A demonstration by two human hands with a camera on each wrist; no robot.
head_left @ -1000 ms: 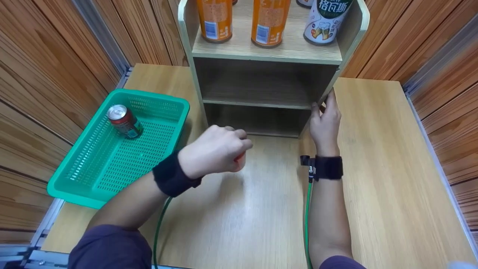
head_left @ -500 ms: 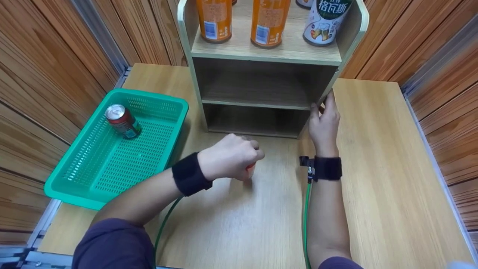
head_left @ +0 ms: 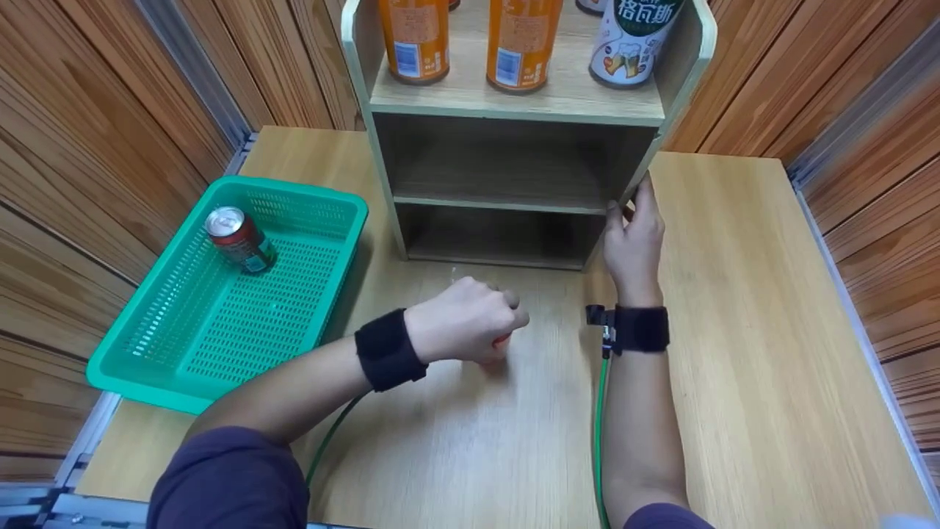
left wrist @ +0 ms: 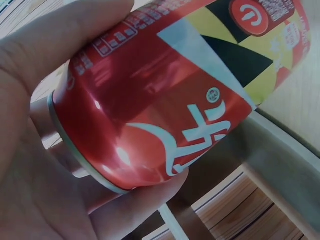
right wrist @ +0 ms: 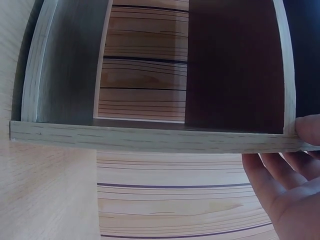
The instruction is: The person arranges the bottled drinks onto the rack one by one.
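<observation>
Two hands worked: the left hand (head_left: 470,319) gripped a red metal drink can (left wrist: 160,95) with curled fingers, and the right hand (head_left: 633,239) rested straight fingers on the wooden shelf unit (head_left: 514,165).

Red can (left wrist: 160,95): glossy printed metal, smooth. Shelf unit (head_left: 514,110): matt pale wood-grain laminate. Basket (head_left: 220,308), 9 o'clock: green perforated plastic. Table (head_left: 734,330): smooth light wood. Wristbands: black cloth.

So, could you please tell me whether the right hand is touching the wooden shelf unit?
Touching. The head view shows the right hand laid against the right side panel of the wooden shelf unit, and the right wrist view shows its fingers on the panel's edge.
</observation>
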